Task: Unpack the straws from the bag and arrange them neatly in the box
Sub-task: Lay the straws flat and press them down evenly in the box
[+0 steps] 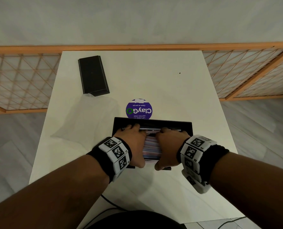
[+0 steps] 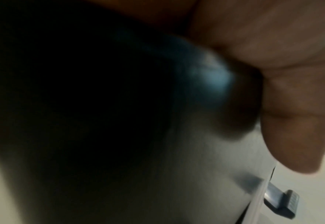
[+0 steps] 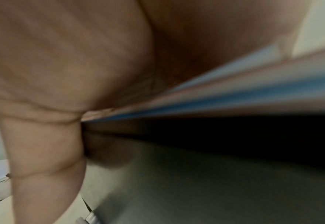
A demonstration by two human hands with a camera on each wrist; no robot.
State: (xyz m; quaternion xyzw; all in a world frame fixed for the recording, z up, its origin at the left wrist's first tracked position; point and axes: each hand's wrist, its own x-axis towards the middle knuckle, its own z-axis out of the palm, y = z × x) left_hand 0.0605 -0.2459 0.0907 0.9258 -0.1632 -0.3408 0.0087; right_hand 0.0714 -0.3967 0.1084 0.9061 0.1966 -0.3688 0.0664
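A black box (image 1: 154, 122) sits on the white table (image 1: 154, 80) in front of me. Inside it lies a bundle of striped pink, blue and white straws (image 1: 152, 147). My left hand (image 1: 133, 143) grips the bundle's left side and my right hand (image 1: 169, 144) grips its right side, thumbs toward me and fingers curled over the far part. The right wrist view shows my palm and thumb (image 3: 42, 144) pressed on blue and white straws (image 3: 234, 94). The left wrist view is mostly dark, with my thumb (image 2: 292, 121) at the right. An emptied clear bag (image 1: 88, 119) lies flat to the left.
A black box lid (image 1: 93, 75) lies at the table's far left. A round purple sticker (image 1: 138, 110) is just beyond the box. A wooden lattice screen (image 1: 246, 71) stands behind the table. A cable (image 1: 109, 202) hangs off the near edge.
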